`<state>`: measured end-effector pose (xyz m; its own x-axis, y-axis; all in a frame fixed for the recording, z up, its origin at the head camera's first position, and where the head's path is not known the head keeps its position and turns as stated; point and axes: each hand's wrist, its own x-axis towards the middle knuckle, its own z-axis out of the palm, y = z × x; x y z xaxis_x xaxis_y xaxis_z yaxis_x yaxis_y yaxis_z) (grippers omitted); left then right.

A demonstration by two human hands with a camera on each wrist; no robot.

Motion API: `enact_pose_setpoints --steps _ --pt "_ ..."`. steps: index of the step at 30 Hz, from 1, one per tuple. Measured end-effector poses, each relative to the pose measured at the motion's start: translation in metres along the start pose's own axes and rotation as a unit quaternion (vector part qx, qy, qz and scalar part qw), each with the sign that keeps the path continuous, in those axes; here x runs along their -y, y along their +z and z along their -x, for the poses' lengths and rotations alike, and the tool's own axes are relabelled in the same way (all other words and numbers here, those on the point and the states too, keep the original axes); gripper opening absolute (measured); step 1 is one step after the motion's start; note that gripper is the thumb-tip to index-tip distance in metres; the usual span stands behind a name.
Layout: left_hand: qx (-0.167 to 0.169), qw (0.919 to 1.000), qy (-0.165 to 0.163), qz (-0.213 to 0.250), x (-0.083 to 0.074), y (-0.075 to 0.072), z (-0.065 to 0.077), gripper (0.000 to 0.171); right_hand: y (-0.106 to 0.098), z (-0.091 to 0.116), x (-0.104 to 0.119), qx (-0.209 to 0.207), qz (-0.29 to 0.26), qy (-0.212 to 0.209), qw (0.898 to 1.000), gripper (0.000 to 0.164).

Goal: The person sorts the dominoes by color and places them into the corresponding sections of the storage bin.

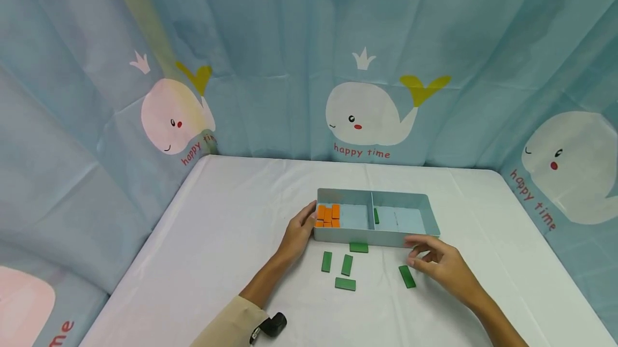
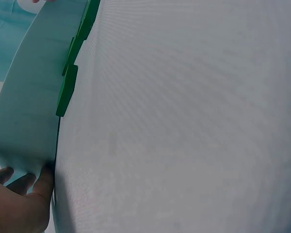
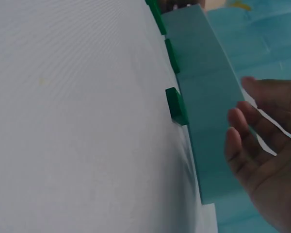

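Observation:
A light blue two-compartment box (image 1: 357,237) sits on the white table. My left hand (image 1: 295,237) holds its left end; in the left wrist view the fingers and thumb (image 2: 44,187) are bent against that end. Orange blocks (image 1: 328,215) lie in the left compartment, and one green block (image 1: 376,215) is by the divider in the right one. My right hand (image 1: 441,264), loosely bent and with nothing in it, hovers at the box's front right. Just left of its fingertips, a green block (image 1: 407,277) lies on the table. The right wrist view shows the hand (image 3: 266,141) beside the box wall.
Several more green blocks lie in front of the box: one against its front wall (image 1: 359,248), two behind the frontmost block (image 1: 345,283). A blue whale-print curtain (image 1: 270,116) surrounds the back and sides of the table. A black wrist device (image 1: 274,325) shows at the left sleeve.

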<state>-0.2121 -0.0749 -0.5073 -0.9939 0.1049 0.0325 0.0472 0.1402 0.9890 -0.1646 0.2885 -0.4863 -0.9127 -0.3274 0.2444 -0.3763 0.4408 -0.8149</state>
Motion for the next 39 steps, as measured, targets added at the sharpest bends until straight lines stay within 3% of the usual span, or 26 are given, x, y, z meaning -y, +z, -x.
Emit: enact_pose_setpoints --steps 7,14,26,39 --pt "0.003 1.0 0.0 -0.005 0.004 0.001 0.001 0.054 -0.001 0.01 -0.004 0.051 0.027 0.05 0.997 0.048" --pt "0.003 1.0 0.0 -0.005 0.003 0.0 0.001 0.054 -0.003 0.014 -0.005 0.11 0.008 0.108 0.988 0.058" --pt "0.0 1.0 -0.002 -0.001 0.003 0.0 0.0 0.053 -0.002 0.017 -0.012 0.126 0.012 0.07 0.989 0.06" --pt "0.0 1.0 -0.005 -0.004 0.002 -0.001 0.0 0.054 0.0 0.015 -0.012 0.116 0.031 0.075 0.99 0.058"
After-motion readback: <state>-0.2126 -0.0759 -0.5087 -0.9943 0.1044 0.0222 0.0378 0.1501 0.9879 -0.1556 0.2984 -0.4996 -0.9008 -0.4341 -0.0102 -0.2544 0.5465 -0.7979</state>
